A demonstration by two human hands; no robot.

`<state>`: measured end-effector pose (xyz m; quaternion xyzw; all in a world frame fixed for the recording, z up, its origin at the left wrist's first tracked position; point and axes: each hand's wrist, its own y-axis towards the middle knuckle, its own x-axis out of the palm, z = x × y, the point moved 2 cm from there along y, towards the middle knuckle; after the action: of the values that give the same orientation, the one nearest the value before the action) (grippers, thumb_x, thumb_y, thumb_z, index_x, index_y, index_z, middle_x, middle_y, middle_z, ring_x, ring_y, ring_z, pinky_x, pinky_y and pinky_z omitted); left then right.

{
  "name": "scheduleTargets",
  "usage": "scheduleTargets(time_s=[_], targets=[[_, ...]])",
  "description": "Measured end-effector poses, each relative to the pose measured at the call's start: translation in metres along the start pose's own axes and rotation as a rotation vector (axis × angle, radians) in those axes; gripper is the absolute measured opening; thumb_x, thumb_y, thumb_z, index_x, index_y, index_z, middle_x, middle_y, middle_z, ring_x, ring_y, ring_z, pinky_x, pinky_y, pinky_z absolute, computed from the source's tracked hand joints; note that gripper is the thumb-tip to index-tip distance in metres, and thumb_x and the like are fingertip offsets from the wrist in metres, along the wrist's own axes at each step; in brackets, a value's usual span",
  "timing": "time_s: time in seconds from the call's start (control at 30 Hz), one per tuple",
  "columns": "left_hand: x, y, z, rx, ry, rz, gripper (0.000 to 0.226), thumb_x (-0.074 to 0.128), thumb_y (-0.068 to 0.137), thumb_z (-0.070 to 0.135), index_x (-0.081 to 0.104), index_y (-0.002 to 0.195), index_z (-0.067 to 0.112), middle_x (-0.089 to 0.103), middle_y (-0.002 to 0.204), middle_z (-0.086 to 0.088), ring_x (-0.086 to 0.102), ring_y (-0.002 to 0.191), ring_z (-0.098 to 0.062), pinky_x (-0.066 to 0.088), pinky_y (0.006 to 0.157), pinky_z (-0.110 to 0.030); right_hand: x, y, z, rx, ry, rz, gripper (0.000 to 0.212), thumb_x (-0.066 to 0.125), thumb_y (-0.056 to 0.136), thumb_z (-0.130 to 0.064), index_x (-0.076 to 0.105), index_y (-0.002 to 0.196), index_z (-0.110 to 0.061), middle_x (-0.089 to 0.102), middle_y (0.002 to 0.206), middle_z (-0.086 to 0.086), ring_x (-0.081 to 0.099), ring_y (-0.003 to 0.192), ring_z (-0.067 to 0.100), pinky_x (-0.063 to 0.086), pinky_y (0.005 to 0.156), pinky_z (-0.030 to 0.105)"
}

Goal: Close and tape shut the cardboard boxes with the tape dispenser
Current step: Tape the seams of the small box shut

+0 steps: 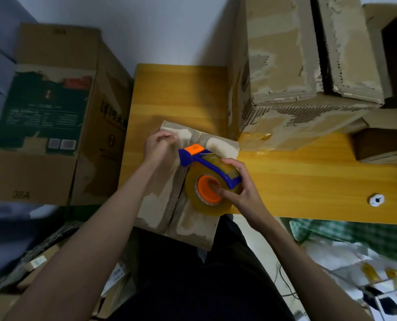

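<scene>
Right hand (pixel 237 181) gripping tape dispenser (pixel 210 179), left hand (pixel 160 144) fingers curled on box (pixel 188 218), pinch unclear

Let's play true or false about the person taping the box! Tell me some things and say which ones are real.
1. The right hand holds the tape dispenser. True.
2. The tape dispenser is green and pink. False: it is blue and orange, with a yellowish roll of tape.
3. The left hand rests on the small cardboard box near its far end. True.
4. The small cardboard box sits on the floor. False: it lies on the yellow wooden table, with its near end over the person's lap.
5. A big box with torn, worn flaps stands on the table to the right of the small one. True.
</scene>
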<state>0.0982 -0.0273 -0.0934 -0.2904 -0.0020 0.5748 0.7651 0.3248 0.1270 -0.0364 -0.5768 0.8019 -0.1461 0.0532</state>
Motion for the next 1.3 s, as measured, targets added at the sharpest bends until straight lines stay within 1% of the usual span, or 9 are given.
scheduleTargets(time_s=[0.2,0.53,0.63,0.7,0.8,0.93,1.0,1.1,1.3], targets=[[0.004,-0.001,-0.008,0.059,0.017,-0.042,0.017,0.077,0.079,0.013,0.076,0.074,0.029,0.054,0.137,-0.007,0.054,0.126,-0.023,0.041,0.11,-0.039,-0.028,0.003,0.0,0.015,0.056,0.109,0.059,0.068,0.085,0.007,0.052,0.135,-0.02,0.059,0.129,-0.003,0.063,0.115,0.018,0.055,0.087,0.032],[-0.001,-0.001,-0.006,0.119,0.079,-0.096,0.031,0.072,0.083,0.009,0.075,0.068,0.035,0.057,0.134,-0.008,0.05,0.128,-0.021,0.039,0.112,-0.04,-0.019,-0.001,0.01,0.053,0.113,0.072,0.061,0.067,0.085,0.008,0.051,0.135,-0.021,0.062,0.129,0.004,0.064,0.117,0.027,0.055,0.095,0.045],[-0.002,-0.005,-0.003,0.125,0.119,-0.141,0.017,0.071,0.084,0.003,0.074,0.079,0.02,0.057,0.136,-0.013,0.045,0.129,-0.012,0.035,0.101,-0.013,-0.009,-0.015,0.017,0.083,0.123,0.051,0.062,0.065,0.085,0.012,0.05,0.136,-0.02,0.063,0.128,0.0,0.064,0.116,0.024,0.056,0.09,0.038],[-0.001,-0.01,-0.001,0.132,0.132,-0.176,0.01,0.071,0.084,0.001,0.073,0.084,0.011,0.054,0.139,-0.01,0.042,0.128,-0.007,0.032,0.097,-0.017,-0.004,-0.024,0.021,0.102,0.124,0.05,0.062,0.064,0.085,0.014,0.05,0.136,-0.019,0.064,0.126,-0.004,0.064,0.115,0.023,0.054,0.089,0.034],[-0.001,-0.016,0.004,0.153,0.164,-0.226,0.016,0.074,0.082,0.002,0.073,0.079,0.018,0.052,0.14,-0.007,0.042,0.132,-0.009,0.03,0.103,-0.027,-0.005,-0.032,0.017,0.109,0.116,0.08,0.061,0.064,0.085,0.014,0.05,0.136,-0.017,0.064,0.125,-0.008,0.065,0.114,0.021,0.053,0.087,0.031],[0.001,-0.022,0.014,0.198,0.192,-0.22,0.012,0.077,0.082,0.003,0.076,0.093,0.008,0.045,0.141,-0.002,0.042,0.132,-0.011,0.031,0.105,-0.023,-0.018,-0.038,-0.009,0.044,0.012,0.078,0.06,0.066,0.083,0.016,0.051,0.134,-0.013,0.063,0.125,-0.013,0.064,0.111,0.009,0.05,0.087,0.022],[0.004,-0.028,0.02,0.244,0.207,-0.205,0.018,0.077,0.084,0.005,0.076,0.103,0.005,0.042,0.135,0.0,0.04,0.125,-0.009,0.029,0.101,-0.017,-0.028,-0.039,-0.021,0.007,-0.076,0.074,0.062,0.069,0.08,0.016,0.053,0.132,-0.013,0.063,0.119,-0.02,0.063,0.111,0.008,0.049,0.09,0.021],[0.011,-0.037,0.032,0.284,0.164,-0.217,0.022,0.076,0.085,0.004,0.074,0.105,-0.002,0.059,0.108,-0.003,0.051,0.11,-0.014,0.036,0.084,-0.003,-0.04,-0.044,-0.04,-0.061,-0.186,0.079,0.065,0.072,0.077,0.014,0.055,0.131,-0.016,0.058,0.126,-0.022,0.06,0.118,0.01,0.049,0.096,0.026],[0.017,-0.048,0.047,0.167,0.094,-0.285,0.016,0.072,0.087,-0.002,0.071,0.103,0.002,0.065,0.051,0.015,0.058,0.05,0.004,0.043,0.054,-0.006,-0.05,-0.051,-0.068,-0.136,-0.39,0.003,0.066,0.076,0.077,0.008,0.055,0.131,-0.023,0.06,0.124,-0.02,0.065,0.104,0.016,0.057,0.085,0.035]])
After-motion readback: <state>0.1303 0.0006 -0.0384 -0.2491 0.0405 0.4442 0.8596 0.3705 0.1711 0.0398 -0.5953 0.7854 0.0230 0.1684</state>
